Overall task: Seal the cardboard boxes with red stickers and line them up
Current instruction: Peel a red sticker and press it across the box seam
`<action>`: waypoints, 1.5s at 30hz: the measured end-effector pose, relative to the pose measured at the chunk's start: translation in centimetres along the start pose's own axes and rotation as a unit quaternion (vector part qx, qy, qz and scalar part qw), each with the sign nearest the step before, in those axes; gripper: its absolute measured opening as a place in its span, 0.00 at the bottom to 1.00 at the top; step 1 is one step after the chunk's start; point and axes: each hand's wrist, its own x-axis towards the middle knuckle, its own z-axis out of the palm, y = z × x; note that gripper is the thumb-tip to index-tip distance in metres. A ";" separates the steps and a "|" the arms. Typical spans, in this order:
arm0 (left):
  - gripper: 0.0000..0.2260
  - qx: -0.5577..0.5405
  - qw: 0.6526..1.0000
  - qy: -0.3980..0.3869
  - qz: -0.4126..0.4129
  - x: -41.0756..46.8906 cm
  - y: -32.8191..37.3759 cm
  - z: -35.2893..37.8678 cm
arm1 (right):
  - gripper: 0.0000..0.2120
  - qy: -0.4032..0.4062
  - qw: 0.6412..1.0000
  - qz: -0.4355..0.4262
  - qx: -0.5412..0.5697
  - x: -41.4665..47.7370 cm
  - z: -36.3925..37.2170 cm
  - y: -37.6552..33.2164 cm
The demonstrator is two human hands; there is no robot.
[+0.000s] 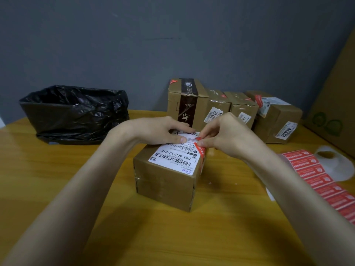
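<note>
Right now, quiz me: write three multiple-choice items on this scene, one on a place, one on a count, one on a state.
1. Where does the sticker strip lie relative to the near box?
A. left of it
B. right of it
C. on top of it

2. How many boxes stand by the wall?
A. four
B. two
C. six

3. What is the right hand doing?
A. resting flat
B. hanging idle
C. pinching the red sticker

Answers: B, the strip runs along the right side, apart from the box; A, four stand in a row at the back; C, its fingers nip the sticker at the box's top edge.
</note>
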 end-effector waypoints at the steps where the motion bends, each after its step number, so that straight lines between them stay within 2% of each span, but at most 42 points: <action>1: 0.20 0.000 1.000 -0.001 0.000 -0.1 0.1 0.0 | 0.05 0.011 1.000 -0.007 -0.007 0.0 0.2 0.1; 3: 0.20 0.005 1.000 0.002 0.001 -0.3 0.4 -0.1 | 0.04 0.031 0.999 -0.019 -0.003 0.0 0.4 0.1; 5: 0.20 0.017 0.999 0.036 0.009 -0.7 0.7 -0.4 | 0.04 0.042 0.997 -0.005 0.062 -0.1 0.1 0.2; 7: 0.20 -0.005 0.993 0.115 0.033 -1.3 1.2 -0.9 | 0.05 0.035 0.987 0.017 0.156 -0.2 -0.5 0.3; 10: 0.10 -0.063 0.963 0.252 0.076 -1.9 2.6 -1.2 | 0.06 0.014 0.967 0.038 0.252 -0.2 -1.0 0.5; 13: 0.02 0.022 0.932 0.352 0.083 -1.9 3.5 -1.0 | 0.07 -0.024 0.949 0.049 0.311 -0.2 -1.2 0.4; 17: 0.02 0.065 0.913 0.393 0.087 -2.2 3.8 -0.9 | 0.09 -0.055 0.913 0.060 0.399 -0.2 -1.5 0.0; 19: 0.03 0.025 0.906 0.416 0.072 -3.0 3.7 -1.1 | 0.08 -0.011 0.931 0.069 0.357 0.0 -1.4 0.0; 21: 0.04 -0.046 0.893 0.447 0.036 -4.2 2.8 -2.2 | 0.12 0.033 0.953 0.076 0.291 0.2 -1.2 0.2; 23: 0.04 -0.084 0.884 0.459 -0.024 -5.5 0.3 -4.3 | 0.13 0.026 0.954 0.080 0.287 0.1 -1.1 0.4; 26: 0.06 -0.053 0.875 0.451 -0.167 -6.4 -5.6 -7.9 | 0.11 -0.011 0.959 0.069 0.276 0.0 -0.7 0.1; 28: 0.06 -0.039 0.869 0.411 -0.272 -6.7 -9.5 -9.3 | 0.10 -0.027 0.962 0.058 0.265 0.1 -0.5 -0.1; 30: 0.07 -0.026 0.879 0.340 -0.334 -6.8 -12.2 -9.5 | 0.10 -0.045 0.963 0.048 0.261 0.2 -0.2 -0.2; 33: 0.08 -0.012 0.897 0.249 -0.365 -7.1 -13.7 -9.2 | 0.10 -0.067 0.959 0.042 0.271 0.2 0.1 -0.4; 35: 0.07 -0.012 0.901 0.215 -0.376 -7.2 -14.3 -9.2 | 0.10 -0.069 0.957 0.040 0.280 0.2 0.1 -0.5; 40: 0.15 0.002 0.901 0.196 -0.388 -7.1 -15.2 -9.3 | 0.09 -0.077 0.958 0.027 0.274 0.2 0.1 -0.4; 42: 0.17 0.006 0.898 0.220 -0.381 -7.0 -15.4 -9.3 | 0.09 -0.078 0.960 0.020 0.267 0.2 0.0 -0.4; 45: 0.18 0.066 0.859 0.369 -0.348 -7.0 -14.8 -9.7 | 0.08 -0.055 0.963 0.014 0.264 0.4 -0.5 -0.3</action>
